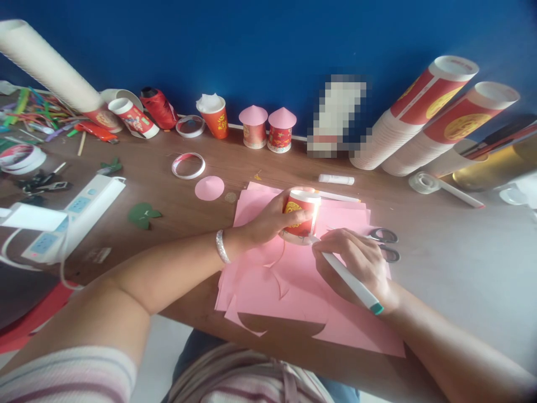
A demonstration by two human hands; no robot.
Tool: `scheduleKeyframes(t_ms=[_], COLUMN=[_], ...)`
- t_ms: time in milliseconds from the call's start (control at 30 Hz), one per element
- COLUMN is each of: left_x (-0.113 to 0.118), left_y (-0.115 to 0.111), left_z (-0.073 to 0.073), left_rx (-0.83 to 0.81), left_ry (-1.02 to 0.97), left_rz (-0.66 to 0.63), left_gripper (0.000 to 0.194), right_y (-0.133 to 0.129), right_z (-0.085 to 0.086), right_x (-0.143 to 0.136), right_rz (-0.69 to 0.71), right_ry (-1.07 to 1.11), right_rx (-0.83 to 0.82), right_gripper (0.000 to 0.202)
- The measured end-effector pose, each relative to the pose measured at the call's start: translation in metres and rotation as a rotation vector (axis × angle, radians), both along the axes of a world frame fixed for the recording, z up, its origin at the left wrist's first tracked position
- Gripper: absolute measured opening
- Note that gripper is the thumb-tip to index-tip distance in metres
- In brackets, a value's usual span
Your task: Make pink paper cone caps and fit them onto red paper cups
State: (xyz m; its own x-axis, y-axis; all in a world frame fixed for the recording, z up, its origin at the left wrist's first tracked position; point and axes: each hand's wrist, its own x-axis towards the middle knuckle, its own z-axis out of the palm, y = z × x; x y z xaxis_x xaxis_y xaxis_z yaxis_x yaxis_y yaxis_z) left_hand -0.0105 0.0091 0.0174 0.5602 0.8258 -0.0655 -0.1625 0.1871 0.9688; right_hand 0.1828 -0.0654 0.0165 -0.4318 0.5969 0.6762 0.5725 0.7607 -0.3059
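My left hand (274,215) is wrapped round a short red paper cup (305,204) with a yellow design, its white end facing up. In my right hand (352,260) is a white marker (352,281) with a green end. The marker's tip meets the pale band low on the cup, where small marks show. Both hands are over a stack of pink paper sheets (255,294), the top ones with curved cutouts. Scissors (388,253) with dark handles lie at the stack's right edge, partly hidden by my right hand.
Two cups with pink cone tops (267,124) stand at the back by the blue wall. A pink cone (210,188) and cut cup rings (188,166) lie left. Tall cup stacks (403,123) lean at back right. A power strip (75,218) lies far left.
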Motion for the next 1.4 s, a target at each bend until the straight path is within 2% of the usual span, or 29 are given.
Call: scheduleKeyframes(t_ms=[200,367,533,767,967,1400], left_x=[0.000,-0.001,0.000,0.002,0.002,0.002], left_y=[-0.001,0.000,0.000,0.001,0.003,0.001], left_z=[-0.003,-0.002,-0.001,-0.010,-0.017,-0.015], left_rx=[-0.039,0.014,0.007,-0.081,-0.130,-0.131], left_ry=[0.002,0.005,0.005,-0.057,-0.069,-0.056], left_rz=[0.007,-0.016,0.018,0.031,0.038,0.055], left_gripper=[0.051,0.046,0.041,0.055,0.060,0.060], right_y=[-0.001,-0.002,-0.002,-0.001,0.000,-0.001], right_z=[0.000,0.001,0.002,0.003,0.005,0.006], right_x=[0.000,-0.001,-0.002,-0.001,0.000,-0.001], right_rz=[0.033,0.039,0.037,0.044,-0.019,-0.026], right_ry=[0.002,0.005,0.009,-0.011,-0.021,-0.028], right_rx=[-0.018,-0.025,-0.024,-0.010,0.007,-0.006], right_gripper=[0.021,0.023,0.023,0.022,0.021,0.021])
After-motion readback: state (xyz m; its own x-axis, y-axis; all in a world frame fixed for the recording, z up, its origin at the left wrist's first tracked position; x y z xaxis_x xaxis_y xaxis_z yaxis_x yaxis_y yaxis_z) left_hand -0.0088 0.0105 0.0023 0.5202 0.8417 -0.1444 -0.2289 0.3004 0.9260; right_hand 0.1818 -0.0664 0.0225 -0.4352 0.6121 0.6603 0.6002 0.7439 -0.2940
